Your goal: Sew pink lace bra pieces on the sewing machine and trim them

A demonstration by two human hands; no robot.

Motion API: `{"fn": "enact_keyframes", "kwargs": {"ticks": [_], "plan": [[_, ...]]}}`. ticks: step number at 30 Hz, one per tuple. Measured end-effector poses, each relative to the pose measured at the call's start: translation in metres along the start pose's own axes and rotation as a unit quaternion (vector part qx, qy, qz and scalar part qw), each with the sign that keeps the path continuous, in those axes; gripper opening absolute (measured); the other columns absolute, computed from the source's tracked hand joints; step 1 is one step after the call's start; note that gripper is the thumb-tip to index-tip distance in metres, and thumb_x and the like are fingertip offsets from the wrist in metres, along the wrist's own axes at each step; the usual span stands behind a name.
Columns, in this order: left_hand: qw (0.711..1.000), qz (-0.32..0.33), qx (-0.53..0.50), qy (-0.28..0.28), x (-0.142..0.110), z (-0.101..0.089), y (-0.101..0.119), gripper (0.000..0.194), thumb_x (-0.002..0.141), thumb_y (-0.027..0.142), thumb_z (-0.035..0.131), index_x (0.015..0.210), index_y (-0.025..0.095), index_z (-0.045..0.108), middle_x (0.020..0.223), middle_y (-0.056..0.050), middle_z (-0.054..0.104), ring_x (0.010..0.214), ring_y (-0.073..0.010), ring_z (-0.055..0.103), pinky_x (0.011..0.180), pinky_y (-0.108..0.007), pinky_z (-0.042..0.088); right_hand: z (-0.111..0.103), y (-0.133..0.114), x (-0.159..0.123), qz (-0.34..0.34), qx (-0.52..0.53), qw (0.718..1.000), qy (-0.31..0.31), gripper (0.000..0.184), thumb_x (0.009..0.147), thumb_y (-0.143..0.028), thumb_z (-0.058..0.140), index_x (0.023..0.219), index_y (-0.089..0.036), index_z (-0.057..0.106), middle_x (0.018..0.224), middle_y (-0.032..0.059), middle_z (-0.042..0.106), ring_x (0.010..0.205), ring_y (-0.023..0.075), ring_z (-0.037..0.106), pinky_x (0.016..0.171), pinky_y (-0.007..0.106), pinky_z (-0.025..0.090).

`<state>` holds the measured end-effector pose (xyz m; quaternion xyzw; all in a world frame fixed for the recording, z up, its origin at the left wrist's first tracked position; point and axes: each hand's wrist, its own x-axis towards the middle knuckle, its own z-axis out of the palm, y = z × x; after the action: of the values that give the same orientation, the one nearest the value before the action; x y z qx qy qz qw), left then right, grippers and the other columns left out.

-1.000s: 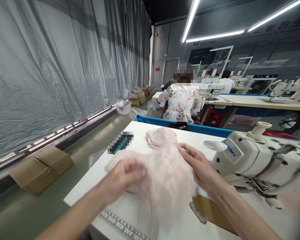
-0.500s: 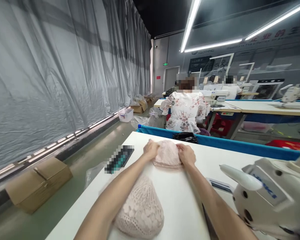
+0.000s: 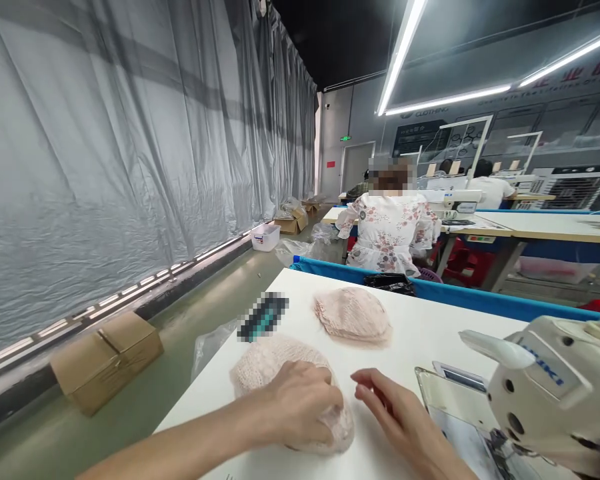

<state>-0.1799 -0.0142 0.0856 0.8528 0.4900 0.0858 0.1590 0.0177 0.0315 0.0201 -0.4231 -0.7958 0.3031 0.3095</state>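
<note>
Two piles of pale pink lace pieces with a knit-like pattern lie on the white table [image 3: 440, 320]. Over the nearer lace pile [image 3: 260, 363] is my left hand [image 3: 300, 403], its fingers curled down and closed on a lace piece at the pile's right side. The fingertips are partly hidden. My right hand [image 3: 397, 413] is just right of that pile, holding nothing, thumb and fingers apart. Farther back, the other lace pile [image 3: 353, 315] lies flat with its layered edge toward the left, untouched by either hand.
A white sewing machine [image 3: 555, 387] stands at the table's right. A blurred-out dark and teal item [image 3: 264, 317] lies by the left edge. Blue cloth [image 3: 330, 268] lines the far edge. A cardboard box [image 3: 107, 360] sits on the floor. A co-worker [image 3: 393, 227] sits ahead.
Both hands have let go of the far lace pile and come back toward me. My left hand has taken hold of lace at the nearer pile. The view has shifted slightly left.
</note>
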Motion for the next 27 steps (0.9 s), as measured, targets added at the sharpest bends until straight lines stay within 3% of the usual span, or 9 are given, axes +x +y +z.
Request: {"fn": "enact_keyframes", "kwargs": {"ticks": [2,4,8,12,15,21,24,27], "plan": [[0.999,-0.02,-0.001,0.03,-0.009,0.012,0.004,0.01,0.075,0.008,0.06,0.076,0.016,0.067,0.083,-0.005,0.063,0.078,-0.0237,0.058,0.069,-0.032,0.039,0.004,-0.005,-0.019,0.013,0.012,1.0,0.002,0.031,0.092,-0.051,0.039,0.087,-0.025,0.057,0.071,-0.0012,0.063,0.059,0.0173,0.051,0.059,0.029,0.039],[0.997,-0.041,-0.019,0.07,-0.011,0.02,0.003,0.017,0.076,0.004,0.051,0.069,0.015,0.062,0.078,-0.005,0.062,0.073,-0.0213,0.056,0.066,-0.031,0.036,0.006,-0.008,-0.029,0.025,0.026,0.999,0.011,0.034,0.092,-0.052,0.038,0.082,-0.024,0.055,0.067,-0.0015,0.06,0.059,0.0173,0.049,0.059,0.028,0.035],[0.985,-0.05,-0.096,0.138,-0.015,0.02,-0.003,0.013,0.074,0.007,0.052,0.07,0.016,0.059,0.075,-0.002,0.06,0.072,-0.0175,0.053,0.065,-0.028,0.036,0.015,-0.017,-0.034,0.043,0.072,0.996,0.005,0.045,0.086,-0.062,0.043,0.067,-0.022,0.053,0.059,-0.0023,0.054,0.052,0.0139,0.039,0.053,0.026,0.029],[0.958,-0.052,-0.199,0.199,-0.02,0.023,-0.005,0.011,0.079,0.015,0.05,0.072,0.016,0.059,0.073,0.0,0.059,0.069,-0.0141,0.051,0.063,-0.024,0.037,0.031,-0.031,-0.03,0.078,0.142,0.987,-0.019,0.058,0.085,-0.074,0.031,0.06,-0.023,0.045,0.048,-0.0075,0.037,0.041,0.0098,0.023,0.044,0.025,0.021],[0.933,-0.062,-0.266,0.234,-0.02,0.029,-0.006,0.01,0.078,0.018,0.052,0.071,0.016,0.059,0.072,0.0,0.058,0.066,-0.0132,0.05,0.062,-0.024,0.037,0.038,-0.038,-0.023,0.092,0.174,0.98,-0.02,0.06,0.082,-0.079,0.032,0.059,-0.024,0.04,0.045,-0.0099,0.027,0.039,0.0088,0.02,0.041,0.024,0.017],[0.875,-0.087,-0.406,0.251,-0.015,0.037,-0.016,0.011,0.072,0.026,0.06,0.07,0.015,0.059,0.06,0.003,0.053,0.057,-0.0118,0.047,0.056,-0.024,0.036,0.035,-0.032,-0.022,0.081,0.187,0.979,0.018,0.059,0.075,-0.08,0.045,0.057,-0.024,0.046,0.042,-0.0075,0.035,0.042,0.0113,0.028,0.045,0.026,0.021],[0.835,-0.099,-0.474,0.261,-0.016,0.033,-0.017,0.02,0.068,0.034,0.066,0.068,0.016,0.057,0.056,0.004,0.049,0.052,-0.0105,0.044,0.053,-0.023,0.035,0.029,-0.033,-0.023,0.067,0.193,0.977,0.06,0.055,0.07,-0.074,0.059,0.053,-0.023,0.048,0.042,-0.006,0.038,0.045,0.0128,0.033,0.049,0.027,0.025],[0.786,-0.097,-0.533,0.299,-0.021,0.018,-0.013,0.027,0.071,0.044,0.064,0.069,0.018,0.056,0.058,0.003,0.052,0.056,-0.0126,0.052,0.056,-0.025,0.042,0.024,-0.051,-0.019,0.039,0.241,0.963,0.115,0.053,0.073,-0.071,0.058,0.053,-0.024,0.044,0.047,-0.0055,0.039,0.049,0.0139,0.036,0.051,0.028,0.032]]}}
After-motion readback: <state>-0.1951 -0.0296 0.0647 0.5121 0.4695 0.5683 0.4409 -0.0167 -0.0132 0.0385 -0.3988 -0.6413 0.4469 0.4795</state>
